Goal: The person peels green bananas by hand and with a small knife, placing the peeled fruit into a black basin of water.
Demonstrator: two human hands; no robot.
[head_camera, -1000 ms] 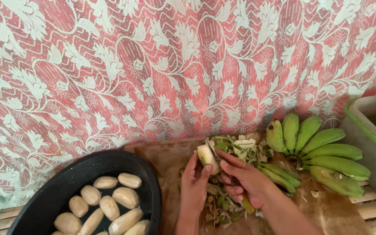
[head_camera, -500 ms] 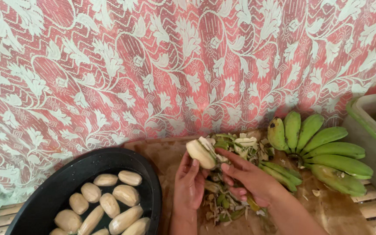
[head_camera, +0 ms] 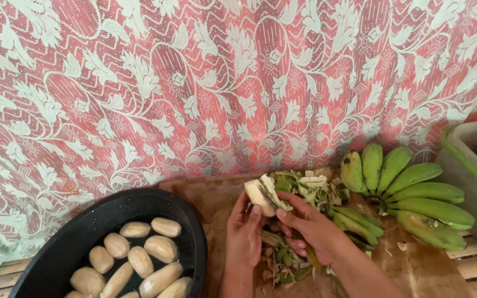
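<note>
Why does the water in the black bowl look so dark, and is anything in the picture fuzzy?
In the head view, soft even light and no glare; the black oval basin shades its water, so only the pale peeled bananas stand out. The left hand and right hand look slightly soft around the half-peeled banana; the red and white lace curtain stays sharp.

I see left hand (head_camera: 245, 234) gripping half-peeled banana (head_camera: 261, 197), right hand (head_camera: 313, 229) pinching its peel, black basin (head_camera: 78, 243) of peeled bananas (head_camera: 139, 259) left, green bunch (head_camera: 409, 190) right

basin (head_camera: 73, 243) left, peel heap (head_camera: 299, 190) middle, banana bunch (head_camera: 409, 190) right, on board (head_camera: 205, 198).
</note>
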